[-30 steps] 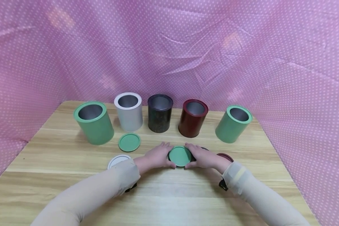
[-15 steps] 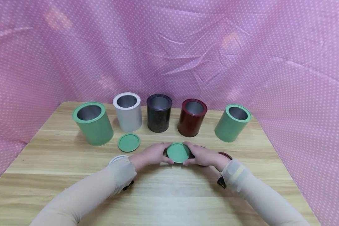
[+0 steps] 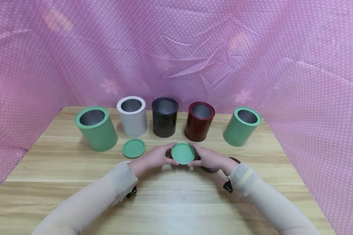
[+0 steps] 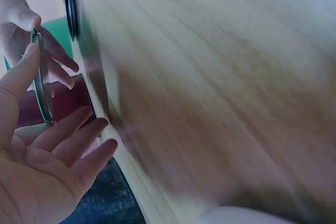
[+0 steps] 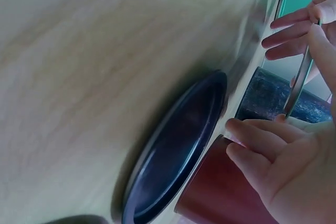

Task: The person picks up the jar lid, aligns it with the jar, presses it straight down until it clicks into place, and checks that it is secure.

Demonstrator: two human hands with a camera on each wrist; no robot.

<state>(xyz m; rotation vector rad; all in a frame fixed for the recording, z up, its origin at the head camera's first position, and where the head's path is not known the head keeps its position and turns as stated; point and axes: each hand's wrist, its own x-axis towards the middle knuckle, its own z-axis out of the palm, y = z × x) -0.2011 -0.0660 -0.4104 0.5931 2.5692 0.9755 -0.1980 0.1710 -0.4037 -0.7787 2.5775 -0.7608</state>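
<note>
A big wooden table (image 3: 176, 202) sits inside pink dotted cloth walls (image 3: 176, 49), which hide everything else. Five open metal tins stand in a curved row at the far side, mouths up, so you can see they have no lids on. At 10 o'clock from the hands is the big green round tin (image 3: 96, 128). Next come the white round tin (image 3: 132, 116), the black round tin (image 3: 165, 117) at 12 o'clock, the dark red round tin (image 3: 199, 121) and, at 2 o'clock, the smaller green round tin (image 3: 241, 126).

The flat lids lie on the wood in front of the tins. A spare green round lid (image 3: 133, 148) lies at 10 o'clock from the hands, close to the big green tin. A black round lid (image 5: 176, 148) lies flat just under the right hand. A bit of a white lid (image 3: 122, 162) peeks out by the left sleeve, and a bit of a dark red lid (image 3: 235, 160) by the right sleeve.

The green round lid in the hands (image 3: 182, 153) is in the middle of the table, lifted off the wood, in front of the black tin. The left hand (image 3: 156, 157) pinches its left edge with thumb and fingers. The right hand (image 3: 209, 158) pinches its right edge the same way. With a grip on each side, the thin lid stays steady and its flat top faces up.
</note>
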